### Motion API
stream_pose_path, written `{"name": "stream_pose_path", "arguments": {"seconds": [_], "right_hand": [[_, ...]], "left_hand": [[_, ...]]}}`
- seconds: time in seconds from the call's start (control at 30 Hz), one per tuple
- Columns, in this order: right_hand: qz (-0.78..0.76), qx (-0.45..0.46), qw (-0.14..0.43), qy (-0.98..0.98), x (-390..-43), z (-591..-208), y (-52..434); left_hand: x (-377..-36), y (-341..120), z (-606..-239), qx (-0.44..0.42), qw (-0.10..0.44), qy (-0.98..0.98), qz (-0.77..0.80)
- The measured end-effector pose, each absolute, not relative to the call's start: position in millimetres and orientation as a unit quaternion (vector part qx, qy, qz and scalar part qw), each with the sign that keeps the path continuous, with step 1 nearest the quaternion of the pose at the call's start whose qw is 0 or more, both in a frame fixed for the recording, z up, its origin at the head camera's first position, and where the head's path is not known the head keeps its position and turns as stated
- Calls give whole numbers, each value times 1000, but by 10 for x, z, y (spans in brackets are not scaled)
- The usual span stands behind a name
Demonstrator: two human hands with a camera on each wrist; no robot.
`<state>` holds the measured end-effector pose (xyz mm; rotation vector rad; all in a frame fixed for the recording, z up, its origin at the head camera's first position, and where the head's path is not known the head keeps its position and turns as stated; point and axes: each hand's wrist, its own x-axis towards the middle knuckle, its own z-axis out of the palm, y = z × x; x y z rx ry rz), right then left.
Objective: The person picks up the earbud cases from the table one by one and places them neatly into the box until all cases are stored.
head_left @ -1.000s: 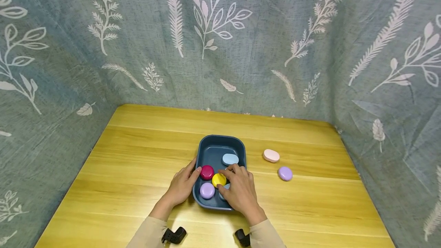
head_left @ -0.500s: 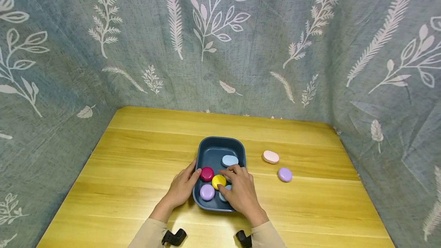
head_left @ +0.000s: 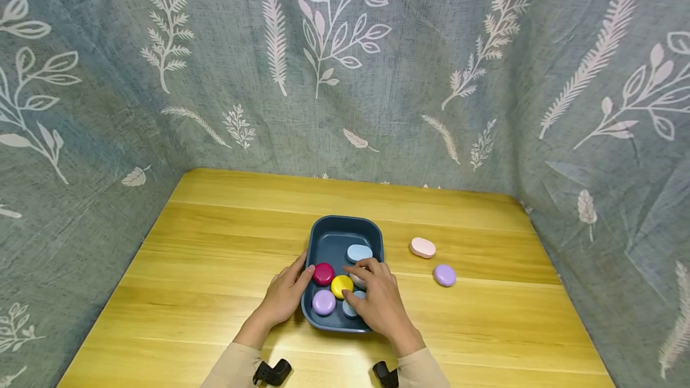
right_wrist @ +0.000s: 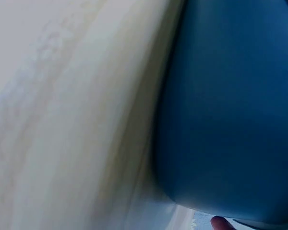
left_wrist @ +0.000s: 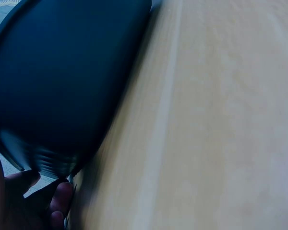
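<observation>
A dark blue tray (head_left: 345,223) sits mid-table and holds several small rounded cases: light blue (head_left: 359,252), magenta (head_left: 323,273), yellow (head_left: 342,285), lilac (head_left: 323,302). My left hand (head_left: 288,292) grips the tray's left rim, thumb on the edge; the left wrist view shows its curled fingers (left_wrist: 53,206) beside the tray's outer wall (left_wrist: 62,81). My right hand (head_left: 377,301) lies over the near right of the tray. Its fingers bend round a pale case (head_left: 357,280) beside the yellow one, and it partly hides another blue case (head_left: 349,309). The right wrist view shows only the tray wall (right_wrist: 230,110).
On the wooden table (head_left: 215,268), right of the tray, lie a pink oval case (head_left: 423,248) and a lilac round case (head_left: 444,275). Leaf-patterned grey cloth (head_left: 345,76) walls the table at the back and both sides.
My right hand's fingers have drawn slightly back toward me inside the tray, from near the light blue case to beside the yellow one. The left hand stays on the rim.
</observation>
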<state>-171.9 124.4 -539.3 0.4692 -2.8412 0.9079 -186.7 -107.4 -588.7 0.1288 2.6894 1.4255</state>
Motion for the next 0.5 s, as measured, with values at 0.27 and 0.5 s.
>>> {"name": "stream_pose_path", "arguments": {"seconds": [0.27, 0.5], "right_hand": [[334, 156, 101, -924, -1749, -5363, 1335], [344, 150, 119, -919, -1776, -5326, 1440]], "left_hand": [[-1863, -1064, -5874, 37, 51, 881, 470], [-1864, -1058, -5868, 37, 48, 881, 468]]}}
